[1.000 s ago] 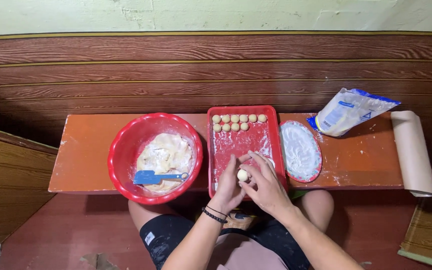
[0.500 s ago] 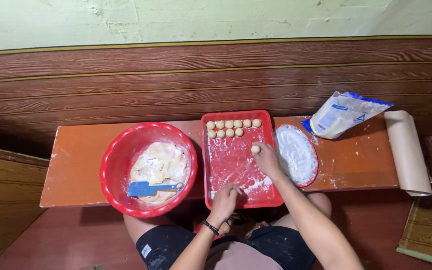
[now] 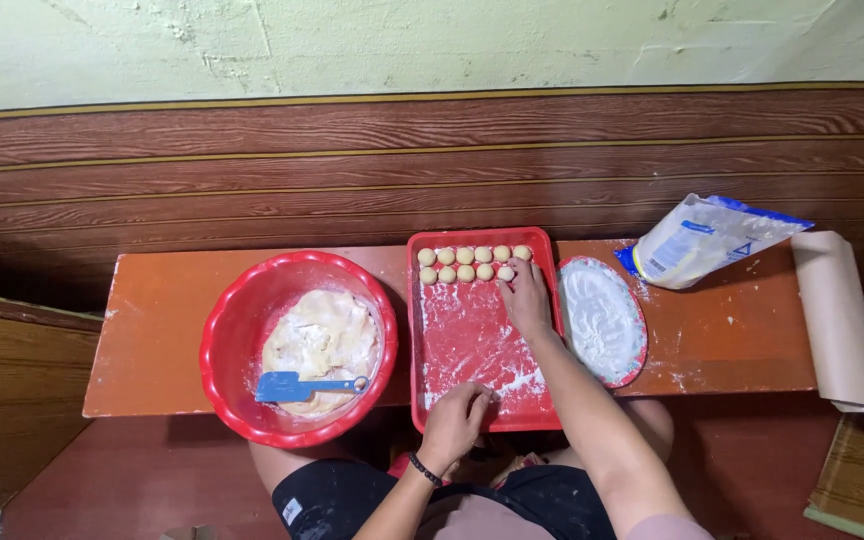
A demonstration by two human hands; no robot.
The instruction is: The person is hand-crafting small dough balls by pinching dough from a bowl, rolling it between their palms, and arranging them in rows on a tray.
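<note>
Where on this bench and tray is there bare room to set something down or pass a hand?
The bench is bare left of the red bowl, and between the flour plate and paper roll, below the flour bag. The red tray is open mid-floor, between the right hand and left hand. Its top is crowded with dough balls.

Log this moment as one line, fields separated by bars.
right hand at dough balls, far end of red tray | left hand on tray's near edge | red bowl with dough, blue spatula beside
</note>
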